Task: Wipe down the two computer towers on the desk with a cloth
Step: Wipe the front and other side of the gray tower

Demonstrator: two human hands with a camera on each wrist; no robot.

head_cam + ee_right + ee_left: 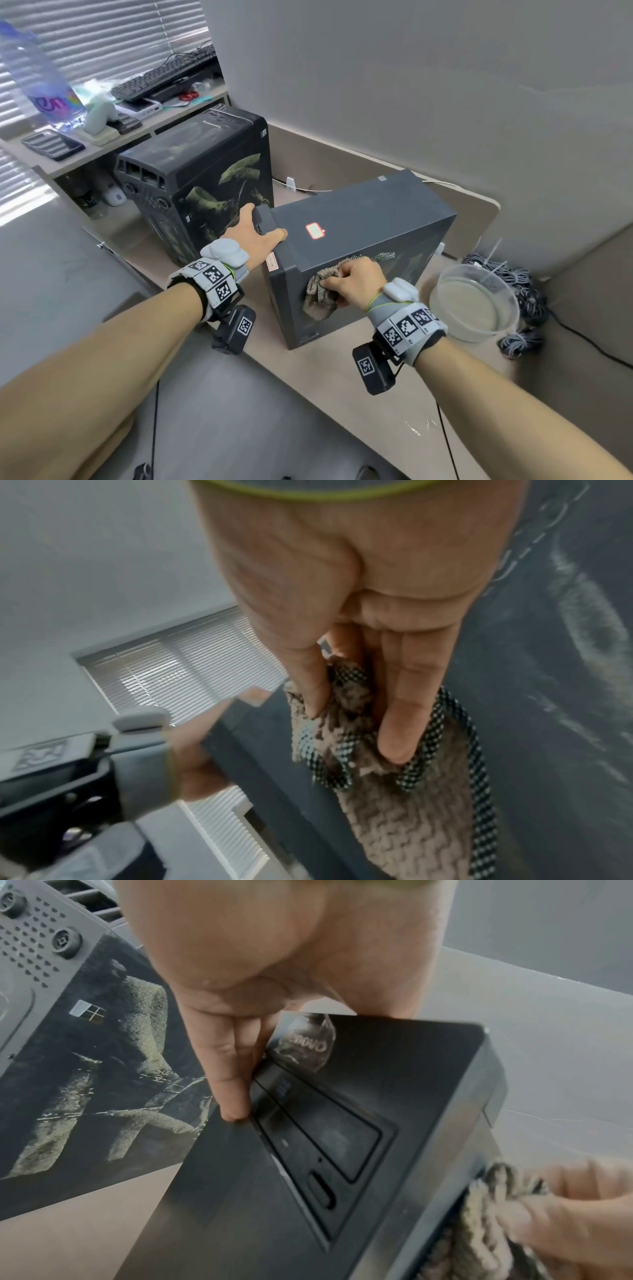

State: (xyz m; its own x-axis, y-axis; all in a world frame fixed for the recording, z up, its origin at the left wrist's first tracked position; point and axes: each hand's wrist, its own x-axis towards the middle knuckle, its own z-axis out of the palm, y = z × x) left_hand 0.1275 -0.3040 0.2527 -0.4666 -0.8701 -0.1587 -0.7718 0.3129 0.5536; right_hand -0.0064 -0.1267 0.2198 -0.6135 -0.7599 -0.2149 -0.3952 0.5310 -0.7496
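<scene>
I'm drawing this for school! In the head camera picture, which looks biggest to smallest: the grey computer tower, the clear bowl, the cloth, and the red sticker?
1. Grey computer tower, largest.
2. Clear bowl.
3. Cloth, bunched in the right hand, so partly hidden.
4. Red sticker, smallest.

Two dark upright towers (359, 219) (205, 164) stand side by side; crumpled cloth (320, 294) against nearer one's side.

matt dark-grey tower (359, 219), glossy printed side on the other tower (226, 178), nubby woven cloth (404, 818), clear plastic bowl (474, 301), smooth bench (342, 377)
</scene>
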